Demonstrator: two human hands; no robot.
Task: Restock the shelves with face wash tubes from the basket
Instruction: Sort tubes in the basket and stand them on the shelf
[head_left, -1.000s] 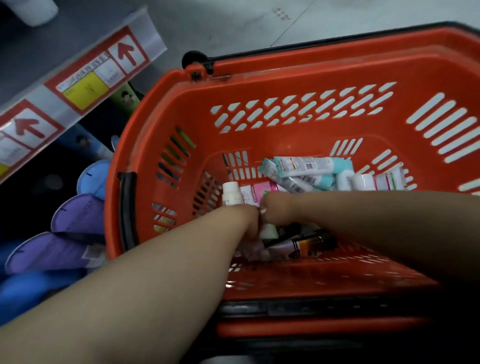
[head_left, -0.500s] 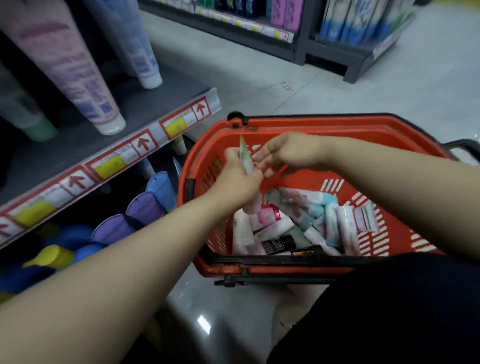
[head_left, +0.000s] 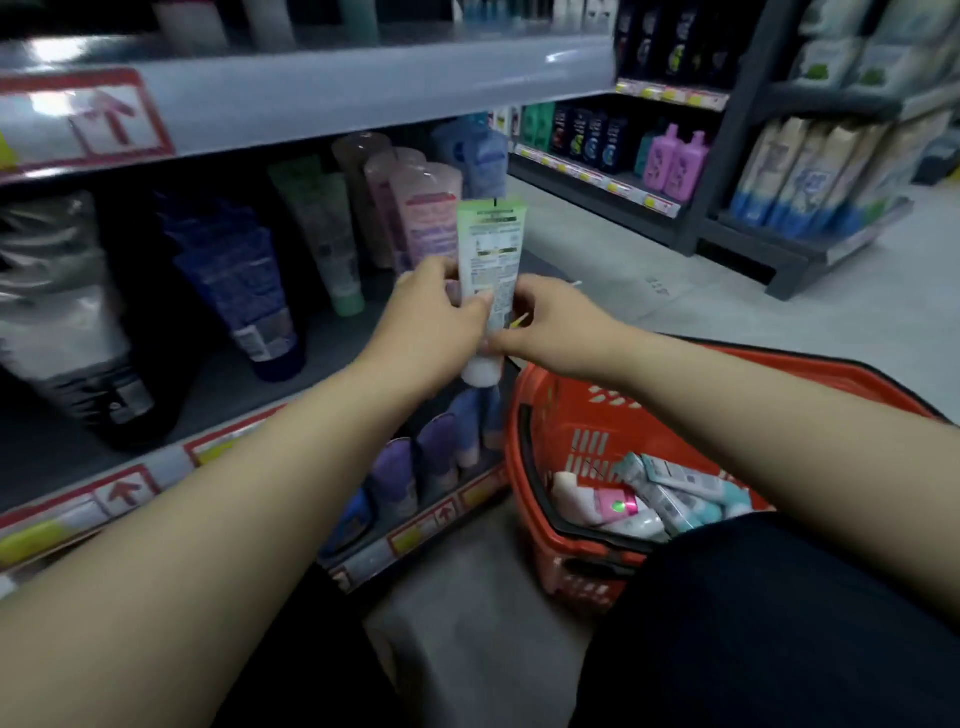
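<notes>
Shelf (head_left: 218, 384), left of basket: standing tubes, red arrow tags along its edge. Basket (head_left: 540, 410) on floor, more tubes inside. Left hand (head_left: 431, 317) and right hand (head_left: 550, 322) together above basket's far rim, both gripping green tube (head_left: 493, 249), cap down. Risk: placing it nudges pink tubes (head_left: 423, 218) behind, toppling the row. Tube print blurred, unreadable.

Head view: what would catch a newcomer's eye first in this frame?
A green-topped face wash tube, cap down, is held mid-frame by the left hand and right hand, in front of the standing tubes on the middle shelf. At lower right, the red basket holds more loose tubes.
</notes>
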